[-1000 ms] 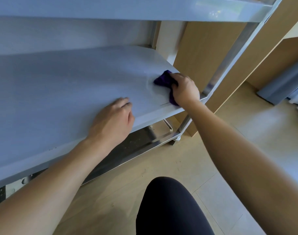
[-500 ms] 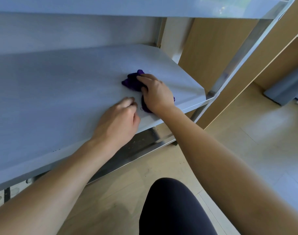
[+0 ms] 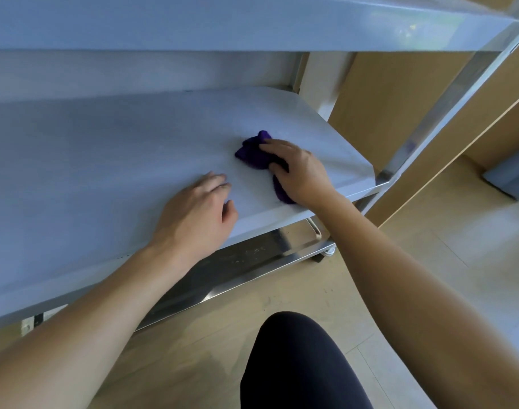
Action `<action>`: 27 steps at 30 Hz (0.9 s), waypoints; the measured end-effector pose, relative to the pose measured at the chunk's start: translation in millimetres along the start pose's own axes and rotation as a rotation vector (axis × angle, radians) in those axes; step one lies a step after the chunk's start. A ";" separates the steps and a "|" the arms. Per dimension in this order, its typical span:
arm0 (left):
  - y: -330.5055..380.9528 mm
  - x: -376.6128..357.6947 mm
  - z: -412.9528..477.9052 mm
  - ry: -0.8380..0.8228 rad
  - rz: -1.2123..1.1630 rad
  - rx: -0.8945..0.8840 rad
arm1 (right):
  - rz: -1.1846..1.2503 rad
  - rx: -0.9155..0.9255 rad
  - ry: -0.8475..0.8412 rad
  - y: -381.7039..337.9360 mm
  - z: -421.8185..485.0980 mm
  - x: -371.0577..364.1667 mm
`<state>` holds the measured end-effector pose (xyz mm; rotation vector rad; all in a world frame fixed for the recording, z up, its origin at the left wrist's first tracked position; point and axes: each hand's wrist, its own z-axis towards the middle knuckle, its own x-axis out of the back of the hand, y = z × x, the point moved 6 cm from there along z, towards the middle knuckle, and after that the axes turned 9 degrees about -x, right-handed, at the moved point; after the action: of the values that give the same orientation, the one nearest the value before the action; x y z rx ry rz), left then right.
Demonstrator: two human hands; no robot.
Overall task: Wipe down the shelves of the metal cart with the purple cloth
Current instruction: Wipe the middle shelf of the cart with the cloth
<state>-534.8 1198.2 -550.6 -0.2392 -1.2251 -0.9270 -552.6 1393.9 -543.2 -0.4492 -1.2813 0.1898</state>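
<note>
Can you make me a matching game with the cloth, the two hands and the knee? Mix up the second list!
1. cloth
2. left hand
3. right hand
4. knee

a. rests on the shelf, holds nothing
b. purple and bunched up
c. black
d. grips the cloth

Pairs: 1-b, 2-a, 3-d, 4-c.

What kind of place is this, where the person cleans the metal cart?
Probably a room in a home or office; I cannot tell which. It has a light wood-look floor and plain wooden furniture panels beside the wheeled metal cart. The right hand holds a purple cloth on its shelf.
</note>
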 end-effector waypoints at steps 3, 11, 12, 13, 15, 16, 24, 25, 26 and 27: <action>-4.7 6.7 1.0 0.032 0.023 0.032 | 0.159 0.080 -0.052 -13.7 -13.9 4.1; 1.0 7.0 5.9 0.038 0.038 0.013 | 0.013 -0.207 0.049 8.2 -23.8 12.0; 2.0 6.3 6.5 0.033 0.036 0.013 | 0.042 -0.196 0.061 6.7 -23.6 12.7; 2.6 5.8 7.1 0.030 0.034 0.013 | 0.076 -0.191 0.071 4.7 -23.6 13.7; 2.5 6.8 8.6 0.036 0.030 0.015 | 0.152 -0.179 0.066 -0.8 -23.3 14.8; 1.9 8.6 9.6 0.049 0.025 0.016 | 0.187 -0.157 0.056 -5.5 -22.8 15.4; -12.3 35.0 14.5 0.248 -0.017 0.017 | 0.388 0.162 -0.225 -51.4 -14.2 18.2; -14.4 37.6 13.8 0.257 -0.023 0.018 | 0.366 0.204 -0.235 -55.9 -11.7 18.6; -16.5 39.5 12.9 0.260 -0.033 0.020 | 0.336 0.251 -0.234 -59.9 -8.7 19.0; -18.5 40.7 12.1 0.255 -0.045 0.022 | 0.296 0.296 -0.233 -62.3 -5.3 17.8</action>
<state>-554.9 1174.7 -516.2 -0.0730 -1.0077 -0.9513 -549.3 1343.5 -502.2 -0.3663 -1.3825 0.6885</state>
